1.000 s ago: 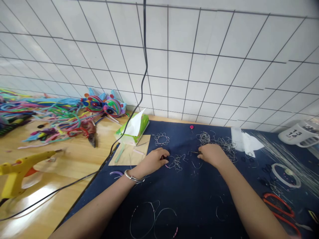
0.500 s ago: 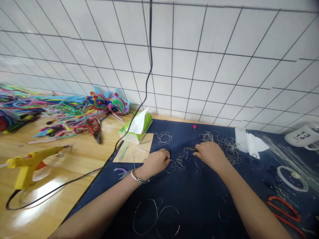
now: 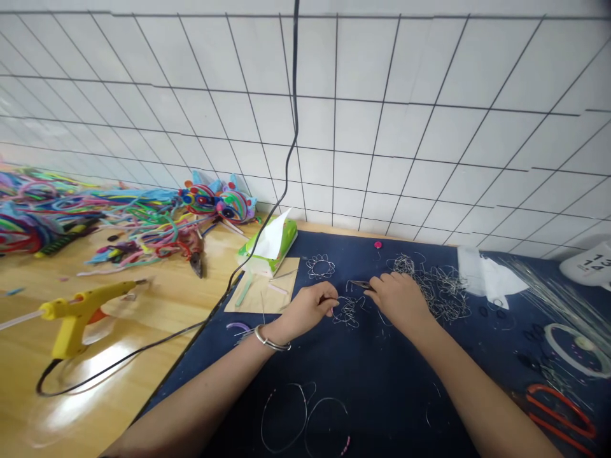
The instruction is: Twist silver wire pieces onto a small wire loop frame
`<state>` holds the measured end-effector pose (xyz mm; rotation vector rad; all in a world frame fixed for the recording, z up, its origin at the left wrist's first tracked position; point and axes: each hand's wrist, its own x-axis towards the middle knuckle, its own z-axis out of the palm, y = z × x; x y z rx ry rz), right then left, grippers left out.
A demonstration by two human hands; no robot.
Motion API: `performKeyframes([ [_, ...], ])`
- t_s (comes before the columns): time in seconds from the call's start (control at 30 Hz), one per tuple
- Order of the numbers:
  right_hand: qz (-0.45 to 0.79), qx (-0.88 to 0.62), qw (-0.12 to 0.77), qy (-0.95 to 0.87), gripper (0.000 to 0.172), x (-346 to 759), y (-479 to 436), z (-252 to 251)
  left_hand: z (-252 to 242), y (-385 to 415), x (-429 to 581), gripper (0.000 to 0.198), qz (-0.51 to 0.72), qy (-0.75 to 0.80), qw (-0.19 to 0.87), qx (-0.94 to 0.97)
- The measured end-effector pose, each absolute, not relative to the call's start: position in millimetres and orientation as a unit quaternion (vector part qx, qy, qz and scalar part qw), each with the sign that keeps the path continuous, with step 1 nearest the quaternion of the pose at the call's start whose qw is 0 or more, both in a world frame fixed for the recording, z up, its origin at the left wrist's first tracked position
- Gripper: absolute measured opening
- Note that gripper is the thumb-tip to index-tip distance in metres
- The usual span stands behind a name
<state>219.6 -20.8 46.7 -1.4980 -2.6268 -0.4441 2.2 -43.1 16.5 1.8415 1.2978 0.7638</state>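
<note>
My right hand (image 3: 401, 299) is closed around a pair of pliers (image 3: 361, 284), whose jaws point left. At their tip is a short bent wire (image 3: 349, 286). My left hand (image 3: 308, 310) has its fingers pinched together at the left edge of a small heap of bent wire pieces (image 3: 349, 313); what the fingertips hold is too small to make out. Just behind my hands lies a flower-shaped wire ring (image 3: 321, 267). A larger tangle of wire pieces (image 3: 442, 292) rests beyond my right hand. Two thin wire hoops (image 3: 285, 416) with small beads lie nearer to me.
On the left are a yellow glue gun (image 3: 71, 327) with its black cord, a tissue pack (image 3: 277, 251) and colourful fuzzy strips (image 3: 128, 210). Towards the right are long straight wires (image 3: 558, 299), a roll of tape (image 3: 570, 350), orange-handled scissors (image 3: 556, 407) and a white mug (image 3: 589, 264).
My left hand has moved slightly right, up to the small wire heap. The pliers and bent wire have shifted a little left. The whole view has moved slightly.
</note>
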Motion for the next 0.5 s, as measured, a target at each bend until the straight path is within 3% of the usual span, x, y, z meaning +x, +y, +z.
performKeyframes([
  [0.3, -0.137, -0.482, 0.063, -0.863, 0.025, 211.5, -28.8, 52.6, 6.2, -40.0, 3.1, 0.029, 0.338, 0.527, 0.385, 0.678],
  [0.5, -0.122, -0.511, 0.015, -0.851, 0.025, 216.4, -23.5, 48.1, 1.5, -32.0, -8.2, 0.020, 0.283, 0.520, 0.431, 0.681],
])
